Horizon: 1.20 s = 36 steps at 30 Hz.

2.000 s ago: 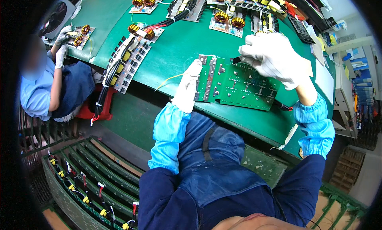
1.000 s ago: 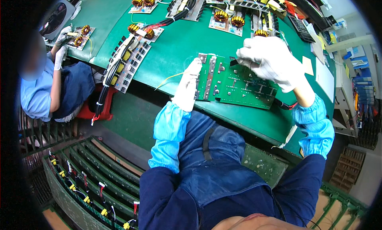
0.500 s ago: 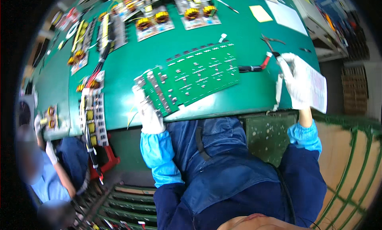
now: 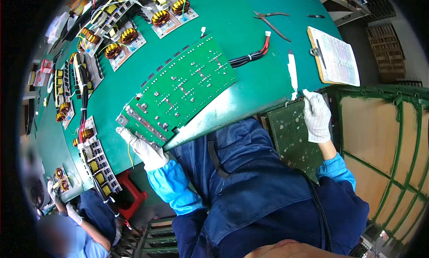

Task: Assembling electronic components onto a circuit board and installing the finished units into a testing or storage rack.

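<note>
The green board (image 4: 183,86) lies on the green table (image 4: 263,79), right in front of the person. It looks like its back side is up, as dots of shiny metal and long metal strips (image 4: 145,124) show on it. So the strips are already on, and a bunch of black wires (image 4: 248,58) sticks out past its far right end, with a white plug (image 4: 267,33) at the tip.

The left hand (image 4: 144,148) is at the near left end of the board, touching it. Its fingers are close together, but I cannot tell if they pinch the board. The right hand (image 4: 318,117) is well away from the board, by the table's edge. Its fingers are bent in, and I cannot tell if they pinch anything. A white stick (image 4: 292,70) with a dark tip lies near it.

The pliers (image 4: 271,25) lie on the table with no hand on them. The clipboard (image 4: 335,57) lies at the right, with a paper on it. My guess is that much of this board is made, and that work on it has paused. What is left to do on it, I cannot tell.
</note>
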{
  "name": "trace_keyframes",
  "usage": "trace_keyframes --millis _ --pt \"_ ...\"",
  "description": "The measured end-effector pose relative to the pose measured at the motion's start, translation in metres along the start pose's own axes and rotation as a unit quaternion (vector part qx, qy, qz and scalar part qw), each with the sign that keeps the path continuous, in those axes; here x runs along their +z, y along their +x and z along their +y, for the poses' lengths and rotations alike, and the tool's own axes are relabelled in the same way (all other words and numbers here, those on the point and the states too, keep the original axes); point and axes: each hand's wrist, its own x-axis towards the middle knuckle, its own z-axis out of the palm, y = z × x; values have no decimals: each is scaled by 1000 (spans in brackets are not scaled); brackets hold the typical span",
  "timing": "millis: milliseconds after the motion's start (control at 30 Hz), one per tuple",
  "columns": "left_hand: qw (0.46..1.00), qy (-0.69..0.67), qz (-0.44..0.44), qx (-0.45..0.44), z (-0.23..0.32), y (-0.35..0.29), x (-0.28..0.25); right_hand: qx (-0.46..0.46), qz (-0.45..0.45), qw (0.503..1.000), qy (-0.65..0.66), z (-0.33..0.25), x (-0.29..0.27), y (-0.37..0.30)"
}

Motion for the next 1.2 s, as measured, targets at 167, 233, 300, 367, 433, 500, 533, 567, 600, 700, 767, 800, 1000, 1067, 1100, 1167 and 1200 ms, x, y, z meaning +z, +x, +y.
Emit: trace_keyframes --millis 167,233,300,367,433,500,533,567,600,700,767,800,1000,1067,1100,1167,1200 --pt "1000 3 3 -2 -4 9 -12 9 -4 1000 -18 3 11 -18" --pt "1000 0 -12 -1 -2 9 -8 -3 -5 999 -36 5 12 -23" --pt "1000 2 0 -4 -2 7 -2 -10 -26 999 -26 3 11 -25" --pt "999 -16 27 -12 -3 6 1 -2 -28 999 -19 -4 7 -24" --pt "999 -11 27 -14 -2 5 3 10 -55 998 -21 -9 0 -24" --pt "999 -7 27 -15 -3 5 2 21 -99 995 -11 -12 -5 -26" --pt "1000 -3 4 -11 -3 5 2 31 -143 989 1 -14 -7 -27" --pt "1000 4 -12 1 3 2 -2 2 -170 983 73 -19 -7 -32" --pt "1000 2 -6 9 2 5 -4 -16 -179 981 74 -22 -7 -34" --pt "996 -77 -31 15 -4 12 -6 111 -276 914 274 -26 -15 -16" --pt "997 -58 -40 12 0 4 -1 255 -388 736 493 -29 -29 15" --pt "997 -59 -45 13 -3 9 -8 252 -334 723 551 -41 -29 26" --pt "997 -34 54 35 -31 24 -35 211 -183 776 565 -104 0 142" --pt "995 -37 88 14 -28 15 -39 196 -132 750 618 -126 23 179" --pt "994 -39 100 2 -27 13 -41 188 -112 723 655 -134 34 197" --pt "995 47 79 24 -35 17 -63 158 -100 714 674 -151 50 221" --pt "996 40 78 31 -32 17 -64 117 -106 733 661 -158 58 227"
